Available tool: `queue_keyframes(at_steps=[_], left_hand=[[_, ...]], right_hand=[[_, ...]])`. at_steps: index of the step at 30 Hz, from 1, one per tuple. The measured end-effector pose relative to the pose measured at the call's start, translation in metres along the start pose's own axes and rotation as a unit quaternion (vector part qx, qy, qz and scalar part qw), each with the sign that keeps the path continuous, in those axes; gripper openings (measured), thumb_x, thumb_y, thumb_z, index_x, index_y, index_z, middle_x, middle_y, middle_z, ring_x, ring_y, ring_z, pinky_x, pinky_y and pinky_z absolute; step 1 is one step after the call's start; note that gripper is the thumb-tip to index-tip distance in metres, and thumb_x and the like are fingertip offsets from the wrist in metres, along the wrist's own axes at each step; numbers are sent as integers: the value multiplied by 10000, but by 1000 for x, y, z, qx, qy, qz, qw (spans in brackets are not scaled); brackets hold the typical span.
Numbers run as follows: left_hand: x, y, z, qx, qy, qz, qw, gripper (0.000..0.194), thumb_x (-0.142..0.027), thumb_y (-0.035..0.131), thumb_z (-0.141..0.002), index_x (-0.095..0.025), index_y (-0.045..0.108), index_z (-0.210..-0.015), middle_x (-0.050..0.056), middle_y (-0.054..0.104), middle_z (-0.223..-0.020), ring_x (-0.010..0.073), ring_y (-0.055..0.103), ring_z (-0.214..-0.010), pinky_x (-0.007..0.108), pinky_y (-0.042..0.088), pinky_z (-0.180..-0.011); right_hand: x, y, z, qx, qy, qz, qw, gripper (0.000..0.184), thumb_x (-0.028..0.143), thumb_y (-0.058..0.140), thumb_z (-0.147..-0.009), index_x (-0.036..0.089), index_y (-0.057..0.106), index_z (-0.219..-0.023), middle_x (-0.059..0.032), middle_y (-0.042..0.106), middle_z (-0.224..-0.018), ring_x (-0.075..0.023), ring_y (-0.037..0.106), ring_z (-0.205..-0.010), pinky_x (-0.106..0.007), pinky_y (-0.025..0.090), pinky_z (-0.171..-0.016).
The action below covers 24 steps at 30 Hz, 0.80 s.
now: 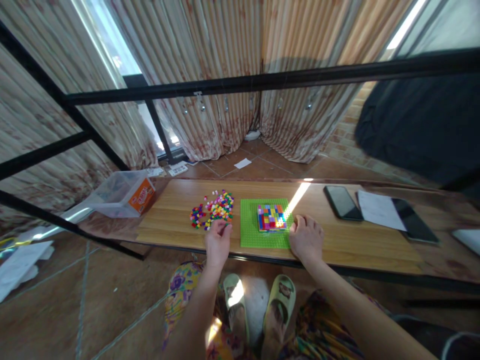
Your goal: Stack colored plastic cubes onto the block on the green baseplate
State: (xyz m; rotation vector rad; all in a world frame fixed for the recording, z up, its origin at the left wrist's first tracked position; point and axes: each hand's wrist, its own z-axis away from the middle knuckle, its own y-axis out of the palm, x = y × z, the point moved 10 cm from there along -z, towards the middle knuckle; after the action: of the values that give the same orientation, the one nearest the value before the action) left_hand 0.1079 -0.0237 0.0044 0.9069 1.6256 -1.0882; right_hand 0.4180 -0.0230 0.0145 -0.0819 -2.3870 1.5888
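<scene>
My left hand (pixel 218 242) is at the near edge of the loose toy bricks, its thumb and fingertips pinched on a small green brick (pixel 228 224). Beside it lies a light green studded baseplate (pixel 248 232). A low, multicoloured block of building bricks (pixel 272 218) stands on the plate, right of its middle. My right hand (pixel 307 239) rests over the plate's right edge with its fingers bent, thumb side against the plate. The pile of small loose bricks (pixel 221 206) spreads to the left of the plate, with a smaller cluster of darker bricks (pixel 197 216) beside it.
A clear plastic box (pixel 116 195) with an orange label stands at the table's left end. To the right lie a phone (pixel 342 202), a white paper (pixel 379 209) and a dark flat device (pixel 414 221). A black metal bar (pixel 240 85) crosses beyond the wooden tabletop (pixel 168 230).
</scene>
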Motion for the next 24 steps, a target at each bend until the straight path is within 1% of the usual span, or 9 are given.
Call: queue_keyframes(at_steps=[3,5,9,13,16,18,21,24], left_hand=[[-21,20,4,27,34,14,999,154,-311,574,-840,-185,594,-925,39,699,-875,143,674,-814,251,531,-775],[-32,35,6,43,46,14,998,131,-283,588,-826,-185,621,-906,30,692,-854,137,657,-790,245,521,-759],[-39,57,4,44,39,-10,998,105,-239,604,-805,-178,667,-862,30,681,-833,133,628,-750,240,504,-713],[-40,71,-4,35,53,-5,998,106,-237,620,-793,-171,695,-829,36,672,-818,141,618,-765,246,497,-720],[-40,85,-12,52,53,7,997,101,-216,620,-792,-166,700,-826,35,686,-801,139,618,-745,245,494,-709],[-44,92,-15,64,60,9,996,101,-201,614,-797,-166,702,-831,35,697,-815,140,627,-761,245,497,-721],[-55,96,-16,73,86,-4,994,99,-171,610,-797,-165,706,-822,38,701,-838,142,636,-794,248,497,-742],[-61,99,-15,80,102,-29,991,106,-137,612,-790,-162,713,-813,42,698,-825,140,634,-777,251,494,-737]], right_hand=[[1,0,0,0,1,-1,1000,330,254,404,-901,143,571,-1163,-152,558,-1205,-291,429,-1130,-412,290,-938],[0,-1,-1,1,4,0,1000,322,255,406,-903,145,573,-1155,-148,561,-1196,-288,431,-1129,-409,288,-939],[1,-2,-1,3,6,0,1000,312,259,407,-908,151,574,-1149,-141,566,-1187,-283,436,-1124,-400,284,-940],[2,-4,0,-2,5,1,1000,305,263,406,-915,152,572,-1145,-135,569,-1179,-277,439,-1122,-390,280,-944],[2,-4,0,-4,6,3,1000,304,264,402,-919,149,571,-1143,-135,567,-1181,-278,435,-1129,-388,275,-948],[2,-3,0,-2,6,3,1000,304,262,403,-918,146,570,-1144,-136,565,-1186,-280,434,-1134,-389,271,-950],[2,-3,0,-3,3,2,1000,304,261,413,-915,142,570,-1147,-140,560,-1204,-280,432,-1143,-386,265,-957],[2,-4,0,-7,2,3,1000,303,264,419,-914,141,570,-1146,-142,558,-1216,-280,432,-1141,-384,265,-955]])
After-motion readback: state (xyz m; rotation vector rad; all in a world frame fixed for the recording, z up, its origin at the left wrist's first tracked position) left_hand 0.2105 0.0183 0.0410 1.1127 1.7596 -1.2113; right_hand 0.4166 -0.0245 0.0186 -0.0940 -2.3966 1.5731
